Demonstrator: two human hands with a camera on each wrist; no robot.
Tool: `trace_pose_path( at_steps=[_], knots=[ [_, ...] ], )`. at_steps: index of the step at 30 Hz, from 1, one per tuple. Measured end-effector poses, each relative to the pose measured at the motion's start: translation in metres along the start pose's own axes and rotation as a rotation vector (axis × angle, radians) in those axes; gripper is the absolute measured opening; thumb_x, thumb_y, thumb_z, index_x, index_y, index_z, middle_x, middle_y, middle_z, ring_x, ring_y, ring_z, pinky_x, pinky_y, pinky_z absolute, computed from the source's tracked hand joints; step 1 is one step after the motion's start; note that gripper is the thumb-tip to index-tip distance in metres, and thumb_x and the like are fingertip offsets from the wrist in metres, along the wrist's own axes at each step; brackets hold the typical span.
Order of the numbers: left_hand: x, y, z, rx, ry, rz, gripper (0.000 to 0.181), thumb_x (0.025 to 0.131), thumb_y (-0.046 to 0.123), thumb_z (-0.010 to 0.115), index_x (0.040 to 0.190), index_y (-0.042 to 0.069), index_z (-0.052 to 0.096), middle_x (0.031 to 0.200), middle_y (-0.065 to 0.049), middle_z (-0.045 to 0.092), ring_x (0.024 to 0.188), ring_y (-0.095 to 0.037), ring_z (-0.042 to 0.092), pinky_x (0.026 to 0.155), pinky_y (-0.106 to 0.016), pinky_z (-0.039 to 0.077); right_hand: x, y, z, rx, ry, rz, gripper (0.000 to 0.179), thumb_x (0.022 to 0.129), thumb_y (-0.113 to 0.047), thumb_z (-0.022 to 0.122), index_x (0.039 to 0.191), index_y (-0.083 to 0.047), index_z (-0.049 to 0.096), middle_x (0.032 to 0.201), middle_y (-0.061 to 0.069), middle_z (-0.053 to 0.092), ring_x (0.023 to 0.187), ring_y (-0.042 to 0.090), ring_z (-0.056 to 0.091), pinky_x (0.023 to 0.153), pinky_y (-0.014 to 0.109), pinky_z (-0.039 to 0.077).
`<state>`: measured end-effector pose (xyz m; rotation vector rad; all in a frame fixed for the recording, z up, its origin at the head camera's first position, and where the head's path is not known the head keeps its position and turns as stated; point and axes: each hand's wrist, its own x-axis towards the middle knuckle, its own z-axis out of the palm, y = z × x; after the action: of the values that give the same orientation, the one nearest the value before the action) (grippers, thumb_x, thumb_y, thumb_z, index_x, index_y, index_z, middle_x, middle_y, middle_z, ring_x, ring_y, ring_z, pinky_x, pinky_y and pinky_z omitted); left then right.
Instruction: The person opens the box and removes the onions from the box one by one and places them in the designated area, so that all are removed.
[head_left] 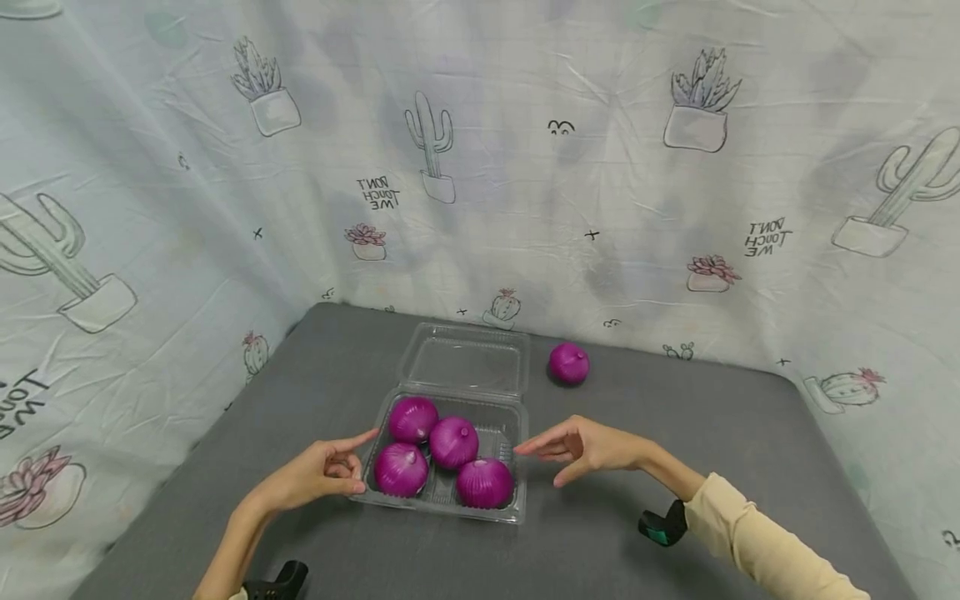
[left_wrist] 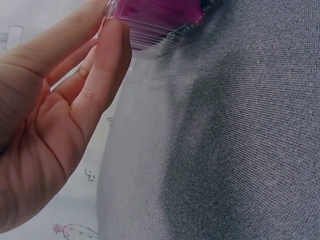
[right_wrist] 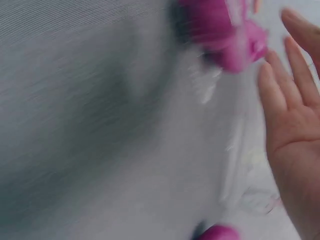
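A clear plastic clamshell container stands with its lid folded back, and several red onions lie in its tray. My left hand is at the tray's left side, index finger extended along the rim and thumb at the near corner. In the left wrist view, the fingertips pinch the container's clear ribbed edge. On the other side, my right hand hovers with fingers extended toward the right rim and thumb apart, holding nothing. Its palm shows in the right wrist view, which is blurred.
One more red onion lies on the grey table, right of the raised clear lid. A white curtain printed with cacti hangs behind the table and at both sides.
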<state>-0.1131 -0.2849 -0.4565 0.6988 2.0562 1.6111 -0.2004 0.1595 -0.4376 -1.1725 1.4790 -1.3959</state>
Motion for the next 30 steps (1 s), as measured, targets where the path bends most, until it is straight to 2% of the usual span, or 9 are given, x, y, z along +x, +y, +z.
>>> trace_pose_path(
  at_steps=[3,8,13,16,23,27,30],
  knots=[
    [0.0,0.0,0.0,0.004,0.003,-0.002,0.074,0.091,0.002,0.063,0.147,-0.012,0.017,0.088,-0.009,0.058,0.069,-0.01,0.056,0.065,-0.029,0.049,0.018,-0.006,0.0,0.0,-0.099,0.019,0.054,0.085,0.004,0.068,0.131,0.019,0.044,0.142,0.025,0.043,0.134,0.022,0.04,0.107,0.047,0.028],
    [0.002,0.0,0.0,-0.008,-0.002,-0.006,0.074,0.091,0.002,0.063,0.147,-0.012,0.017,0.087,-0.007,0.058,0.07,-0.01,0.057,0.067,-0.029,0.05,0.05,-0.006,-0.004,-0.019,-0.187,0.026,0.051,0.084,0.006,0.069,0.128,0.019,0.047,0.142,0.028,0.04,0.135,0.023,0.038,0.106,0.055,0.024],
    [-0.002,0.001,0.0,-0.004,0.005,0.004,0.074,0.091,0.002,0.063,0.147,-0.013,0.017,0.086,-0.006,0.058,0.069,-0.01,0.057,0.067,-0.03,0.051,0.083,0.003,-0.004,-0.056,-0.255,0.053,0.05,0.082,0.008,0.07,0.127,0.017,0.05,0.142,0.025,0.042,0.137,0.019,0.034,0.111,0.042,0.024],
    [0.0,0.001,0.0,0.001,0.003,0.006,0.074,0.091,0.002,0.064,0.147,-0.013,0.017,0.086,-0.007,0.058,0.069,-0.01,0.057,0.068,-0.03,0.052,0.096,0.01,-0.001,-0.064,-0.296,0.073,0.05,0.081,0.01,0.069,0.127,0.018,0.05,0.141,0.025,0.044,0.137,0.016,0.035,0.112,0.037,0.023],
    [0.0,0.004,0.001,0.0,0.016,-0.014,0.074,0.09,0.002,0.064,0.147,-0.011,0.018,0.087,-0.007,0.058,0.07,-0.006,0.057,0.067,-0.03,0.051,0.112,0.017,0.008,-0.138,-0.384,0.167,0.058,0.078,0.013,0.071,0.131,0.013,0.049,0.144,0.023,0.041,0.136,0.009,0.034,0.111,0.03,0.024],
    [0.0,0.003,0.001,0.002,0.018,-0.014,0.074,0.09,0.002,0.064,0.147,-0.011,0.018,0.087,-0.006,0.058,0.069,-0.004,0.055,0.066,-0.03,0.051,0.116,0.015,0.011,-0.281,-0.422,0.239,0.068,0.074,0.006,0.079,0.135,0.005,0.051,0.144,0.01,0.045,0.13,0.004,0.038,0.106,0.024,0.031],
    [0.0,0.003,0.001,0.006,0.017,-0.01,0.075,0.09,0.002,0.065,0.147,-0.012,0.018,0.087,-0.005,0.058,0.068,-0.004,0.055,0.065,-0.03,0.051,0.118,0.014,0.012,-0.36,-0.433,0.261,0.072,0.071,0.001,0.083,0.136,0.0,0.051,0.139,0.001,0.051,0.12,0.001,0.046,0.099,0.023,0.038]
  ],
)
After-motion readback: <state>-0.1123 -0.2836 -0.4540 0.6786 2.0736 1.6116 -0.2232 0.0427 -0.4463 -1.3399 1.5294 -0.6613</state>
